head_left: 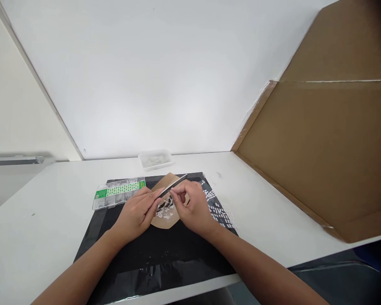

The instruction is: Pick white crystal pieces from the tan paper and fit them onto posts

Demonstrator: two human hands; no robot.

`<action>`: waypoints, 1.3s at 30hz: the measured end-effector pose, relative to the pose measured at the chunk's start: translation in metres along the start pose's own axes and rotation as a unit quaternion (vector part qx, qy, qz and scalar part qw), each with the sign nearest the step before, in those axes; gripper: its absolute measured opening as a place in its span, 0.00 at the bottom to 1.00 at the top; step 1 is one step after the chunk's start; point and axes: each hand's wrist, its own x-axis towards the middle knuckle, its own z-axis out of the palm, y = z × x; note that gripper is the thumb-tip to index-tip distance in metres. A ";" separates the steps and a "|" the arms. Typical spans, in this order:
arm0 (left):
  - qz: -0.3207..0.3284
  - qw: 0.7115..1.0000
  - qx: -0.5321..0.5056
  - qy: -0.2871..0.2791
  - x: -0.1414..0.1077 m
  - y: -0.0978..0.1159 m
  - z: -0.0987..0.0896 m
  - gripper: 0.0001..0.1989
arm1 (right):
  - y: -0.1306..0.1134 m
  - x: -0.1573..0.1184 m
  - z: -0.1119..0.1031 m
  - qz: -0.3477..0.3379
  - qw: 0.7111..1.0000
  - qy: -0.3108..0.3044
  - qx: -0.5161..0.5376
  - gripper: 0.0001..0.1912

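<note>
A narrow dark strip with a pale edge (pixel 174 185) slants up to the right above a brown paper tray (pixel 165 223). My left hand (pixel 138 212) is closed on its lower end, thumb and fingers pressed together. Close against the strip's underside, my right hand (pixel 192 207) is closed in a pinch; whatever sits between its fingertips is too small to make out. White and dark scraps (pixel 167 209) lie in the tray under both hands, partly hidden by them.
A black mat (pixel 165 258) covers the table's middle. On it, left, lies a clear compartment case with a green label (pixel 122 188); right, a sheet with small white pieces (pixel 220 212). Behind stands a translucent tub (pixel 155 159). Cardboard (pixel 320 148) walls the right side.
</note>
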 end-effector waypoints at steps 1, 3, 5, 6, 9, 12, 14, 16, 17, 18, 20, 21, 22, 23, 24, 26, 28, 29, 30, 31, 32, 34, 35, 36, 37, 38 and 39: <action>-0.002 1.000 0.002 0.002 0.000 0.000 0.000 0.19 | 0.006 0.004 -0.003 0.021 1.000 0.019 -0.004 0.08; 0.001 1.000 0.005 0.006 0.000 0.000 0.000 0.19 | 0.017 0.010 -0.008 0.055 0.997 0.057 -0.012 0.09; 0.005 1.000 0.008 0.007 -0.001 0.000 0.001 0.19 | 0.022 0.012 -0.010 0.065 0.995 0.070 -0.011 0.10; 0.007 1.000 0.008 0.008 -0.001 0.000 0.001 0.19 | 0.021 0.011 -0.009 0.060 0.996 0.067 -0.008 0.10; 0.005 1.000 0.002 0.002 -0.001 0.000 0.002 0.20 | 0.005 0.004 -0.001 0.017 0.999 0.028 0.012 0.09; 0.005 1.000 -0.005 -0.008 -0.002 -0.003 0.003 0.19 | -0.009 -0.003 0.006 -0.019 0.999 -0.023 0.030 0.08; 0.004 1.000 -0.005 -0.003 -0.002 -0.004 0.003 0.20 | -0.007 -0.001 0.005 -0.013 1.000 -0.012 0.022 0.08; 0.000 1.000 -0.001 0.005 -0.002 -0.003 0.003 0.20 | 0.004 0.005 0.000 0.017 1.000 0.024 0.011 0.08; -0.002 1.000 0.001 0.008 -0.002 -0.003 0.003 0.20 | 0.010 0.008 -0.003 0.035 0.999 0.039 0.011 0.09; -0.004 1.000 0.002 0.011 -0.002 -0.002 0.003 0.20 | 0.016 0.011 -0.006 0.054 0.997 0.050 0.016 0.09; -0.005 1.000 0.005 0.012 -0.001 0.000 0.004 0.20 | 0.023 0.014 -0.010 0.075 0.995 0.059 0.030 0.09; -0.005 1.000 0.005 0.013 -0.001 0.000 0.004 0.20 | 0.022 0.014 -0.010 0.072 0.995 0.055 0.036 0.09; -0.005 1.000 0.004 0.014 -0.001 0.000 0.004 0.20 | 0.019 0.013 -0.008 0.062 0.996 0.047 0.038 0.09; -0.006 1.000 0.003 0.016 -0.001 0.000 0.005 0.20 | 0.013 0.010 -0.006 0.046 0.998 0.035 0.039 0.09; -0.007 1.000 0.002 0.017 -0.001 0.000 0.005 0.20 | 0.007 0.007 -0.003 0.025 0.999 0.022 0.034 0.08; -0.007 1.000 0.000 0.016 -0.001 -0.001 0.005 0.20 | -0.004 0.002 0.003 0.000 1.000 -0.007 0.024 0.07; -0.007 1.000 -0.001 0.016 -0.001 -0.001 0.004 0.20 | -0.008 0.000 0.005 -0.009 1.000 -0.012 0.013 0.07; -0.008 1.000 -0.001 0.016 -0.001 -0.002 0.004 0.20 | -0.005 0.001 0.004 -0.004 1.000 -0.002 0.010 0.07; -0.009 1.000 0.000 0.017 0.000 -0.001 0.003 0.20 | 0.000 0.003 0.002 0.007 1.000 0.012 0.011 0.07; -0.010 1.000 0.000 0.018 0.000 -0.001 0.003 0.20 | 0.007 0.006 -0.001 0.026 0.999 0.032 0.013 0.08; -0.011 1.000 0.000 0.016 0.000 -0.001 0.003 0.20 | 0.015 0.009 -0.006 0.050 0.998 0.042 0.024 0.09; -0.012 1.000 0.002 0.008 0.001 0.000 0.003 0.20 | 0.030 0.015 -0.013 0.091 0.993 0.058 0.053 0.09; -0.011 1.000 0.001 0.005 0.001 0.001 0.004 0.20 | 0.035 0.016 -0.016 0.100 0.991 0.063 0.060 0.09; -0.010 1.000 0.001 0.003 0.000 0.001 0.004 0.20 | 0.038 0.017 -0.018 0.104 0.990 0.065 0.064 0.09; -0.010 1.000 0.000 0.001 0.000 0.002 0.005 0.20 | 0.038 0.017 -0.018 0.102 0.991 0.064 0.063 0.09; -0.010 1.000 -0.001 0.001 0.000 0.002 0.005 0.20 | 0.035 0.016 -0.016 0.095 0.992 0.058 0.059 0.09; -0.010 1.000 -0.001 0.001 0.000 0.001 0.005 0.20 | 0.029 0.014 -0.014 0.082 0.994 0.051 0.052 0.10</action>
